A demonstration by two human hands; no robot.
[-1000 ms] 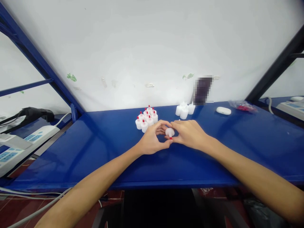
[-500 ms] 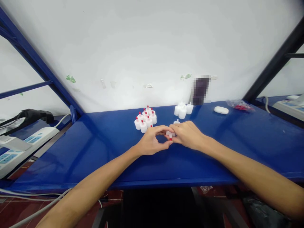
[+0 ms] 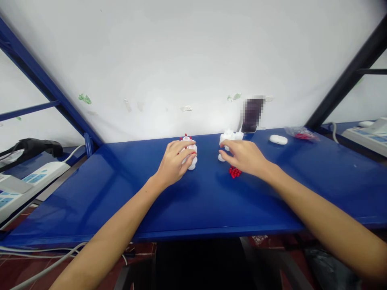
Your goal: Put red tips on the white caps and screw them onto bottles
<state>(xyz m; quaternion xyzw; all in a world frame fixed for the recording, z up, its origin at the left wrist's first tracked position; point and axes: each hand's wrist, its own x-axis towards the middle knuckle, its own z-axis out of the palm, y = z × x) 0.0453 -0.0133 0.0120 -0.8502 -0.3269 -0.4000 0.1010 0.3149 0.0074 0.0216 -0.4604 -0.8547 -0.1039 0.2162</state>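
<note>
Behind everything, you have the white wall (image 3: pixel 181 60), with small torn patches low on it. In front of it lies the blue worktop (image 3: pixel 211 205), its back edge along the wall. Your left hand (image 3: pixel 173 163) is left of the worktop's middle, its fingers bent and its thumb below them, close to the red cap of a bottle at the near right of a group; you can't tell from this view whether the fingers grip it. Your right hand (image 3: pixel 246 156) is to the right of the middle, fingers bent, with the thumb just over a lone white bottle (image 3: pixel 221 156); whether it grips that bottle can't be told either. Past the left edge of the worktop you have a white power strip (image 3: pixel 38 173). The group of red-capped dropper bottles (image 3: pixel 192 164) stands upright, partly hidden behind your left fingers. Near the back edge, right of the middle, a blurred dark phone (image 3: pixel 253 116) leans upright by the wall. Just left of it, the white uncapped dropper bottles (image 3: pixel 238 135) stand together, partly hidden behind your right hand. Toward the back right corner lies a clear plastic bag (image 3: pixel 302 134) with red contents, and left of it a white earbud case (image 3: pixel 278 139). Smallest of all, loose red caps (image 3: pixel 235 172) sit in a little heap just on the near side of your right hand.
</note>
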